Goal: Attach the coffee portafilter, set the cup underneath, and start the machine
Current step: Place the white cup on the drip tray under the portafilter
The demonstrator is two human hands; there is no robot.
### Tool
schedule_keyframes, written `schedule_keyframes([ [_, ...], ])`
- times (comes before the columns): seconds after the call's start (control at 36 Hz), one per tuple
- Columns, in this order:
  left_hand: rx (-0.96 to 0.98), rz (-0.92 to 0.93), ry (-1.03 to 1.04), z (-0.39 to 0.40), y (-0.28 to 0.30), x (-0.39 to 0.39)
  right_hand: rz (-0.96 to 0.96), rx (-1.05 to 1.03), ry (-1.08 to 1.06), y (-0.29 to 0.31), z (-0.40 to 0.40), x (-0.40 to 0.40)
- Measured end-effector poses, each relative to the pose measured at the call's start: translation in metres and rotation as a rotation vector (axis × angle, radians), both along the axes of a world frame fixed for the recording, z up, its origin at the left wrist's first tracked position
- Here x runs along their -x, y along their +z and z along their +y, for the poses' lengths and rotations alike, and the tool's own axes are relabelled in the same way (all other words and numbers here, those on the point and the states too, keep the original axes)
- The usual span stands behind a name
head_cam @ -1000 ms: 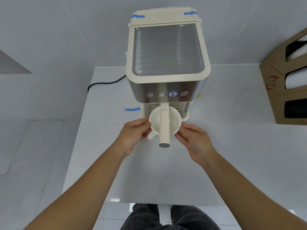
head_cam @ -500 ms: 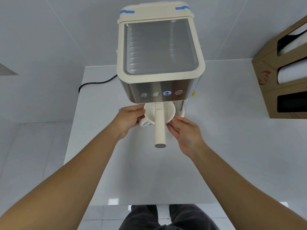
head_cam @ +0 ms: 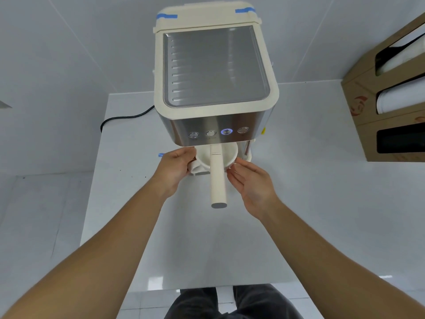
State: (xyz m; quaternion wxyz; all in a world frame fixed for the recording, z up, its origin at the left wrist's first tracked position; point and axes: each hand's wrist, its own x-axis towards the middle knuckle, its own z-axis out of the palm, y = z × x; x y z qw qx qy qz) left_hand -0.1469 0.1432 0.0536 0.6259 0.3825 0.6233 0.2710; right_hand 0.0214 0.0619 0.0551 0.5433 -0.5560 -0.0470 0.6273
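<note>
A cream coffee machine (head_cam: 216, 72) stood on the white bench (head_cam: 299, 180). Its portafilter (head_cam: 218, 178) was attached under the front, and the long handle pointed toward the person. A white cup (head_cam: 204, 161) sat under the portafilter at the base of the machine, partly hidden by the handle. The left hand (head_cam: 177, 166) was curled around the left side of the cup, with the fingers touching its wall. The right hand (head_cam: 250, 180) was half open just beside the right side of the cup; its fingertips were at the rim, but I could not tell if they really gripped it. On the steel front panel there were four round buttons, and one button (head_cam: 226, 131) glowed blue. A cardboard box (head_cam: 391, 100) stood at the right.
</note>
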Motion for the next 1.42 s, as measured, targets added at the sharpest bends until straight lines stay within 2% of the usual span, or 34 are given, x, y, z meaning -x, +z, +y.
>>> schedule_keyframes([
  [0.31, 0.19, -0.075, 0.314, -0.039, -0.003, 0.005, 0.03, 0.002, 0.018, 0.004, -0.005, 0.0],
  [0.5, 0.233, -0.148, 0.428, -0.04, -0.004, -0.003, 0.098, 0.0, -0.041, -0.005, -0.003, 0.001],
  [0.89, 0.222, -0.161, 0.4, -0.018, -0.007, -0.006, 0.172, -0.06, -0.015, -0.011, 0.003, 0.0],
  [1.42, 0.219, -0.152, 0.396, -0.011, -0.007, -0.007, 0.2, -0.008, 0.01, -0.02, 0.01, -0.006],
])
